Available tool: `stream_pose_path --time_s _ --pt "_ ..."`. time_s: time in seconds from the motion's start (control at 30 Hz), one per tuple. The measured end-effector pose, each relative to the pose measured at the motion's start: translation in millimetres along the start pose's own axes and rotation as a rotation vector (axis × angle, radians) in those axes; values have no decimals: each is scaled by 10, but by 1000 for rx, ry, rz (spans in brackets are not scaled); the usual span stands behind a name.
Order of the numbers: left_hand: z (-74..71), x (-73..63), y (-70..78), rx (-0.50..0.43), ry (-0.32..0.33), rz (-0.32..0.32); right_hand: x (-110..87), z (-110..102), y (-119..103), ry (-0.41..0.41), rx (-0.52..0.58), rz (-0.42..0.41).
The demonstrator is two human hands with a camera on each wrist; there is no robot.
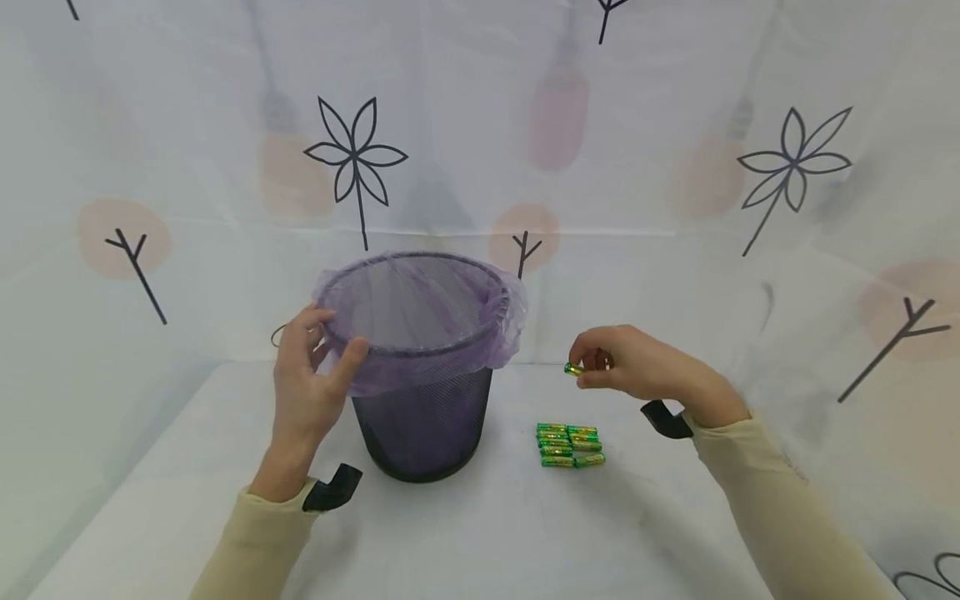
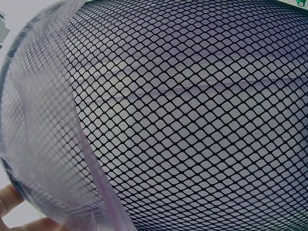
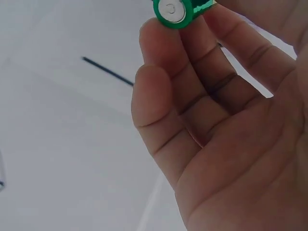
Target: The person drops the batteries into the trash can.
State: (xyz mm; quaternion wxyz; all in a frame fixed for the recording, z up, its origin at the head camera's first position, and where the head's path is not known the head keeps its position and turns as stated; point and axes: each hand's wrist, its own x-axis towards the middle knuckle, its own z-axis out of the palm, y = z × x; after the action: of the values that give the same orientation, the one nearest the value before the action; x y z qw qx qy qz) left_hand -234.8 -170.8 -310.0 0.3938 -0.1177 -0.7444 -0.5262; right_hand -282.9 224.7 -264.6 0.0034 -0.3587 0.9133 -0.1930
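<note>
A black mesh wastebasket [image 1: 420, 433] stands upright, lined with a thin purple plastic bag [image 1: 442, 362] folded over its rim. My left hand [image 1: 311, 392] holds the rim at its near left side, thumb and fingers spread along it. In the left wrist view the fingers [image 2: 9, 198] show at the bag-covered rim, beside the mesh. To the right of the basket, raised over the table, my right hand [image 1: 633, 362] pinches a small green battery [image 1: 573, 369] between thumb and fingers. The battery's flat silver end [image 3: 172, 10] faces the right wrist camera. Several green and gold batteries [image 1: 557, 451] lie below it in two columns.
White cloth covers the table [image 1: 480, 542]. A pale wall sheet [image 1: 465, 125] with printed flowers and twigs hangs close behind the basket and at both sides. Black straps [image 1: 333, 488] sit on both wrists.
</note>
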Motion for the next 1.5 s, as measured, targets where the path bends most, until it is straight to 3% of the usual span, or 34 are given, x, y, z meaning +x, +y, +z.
stream_pose_path --time_s 0.27,0.63,0.77,1.03,1.5 --pt "28 -1 -22 -5 -7 13 199 -386 -354 57 -59 -82" --pt "21 -11 -14 5 4 12 597 -576 -720 109 -50 -266" --pt "20 -2 -19 5 0 22 755 -558 -845 118 -27 -321" --pt "8 -5 -3 2 -3 17 1076 -460 -1036 71 10 -327" --pt "-5 -8 11 -2 -12 2 1488 -205 -1111 37 1 -257"
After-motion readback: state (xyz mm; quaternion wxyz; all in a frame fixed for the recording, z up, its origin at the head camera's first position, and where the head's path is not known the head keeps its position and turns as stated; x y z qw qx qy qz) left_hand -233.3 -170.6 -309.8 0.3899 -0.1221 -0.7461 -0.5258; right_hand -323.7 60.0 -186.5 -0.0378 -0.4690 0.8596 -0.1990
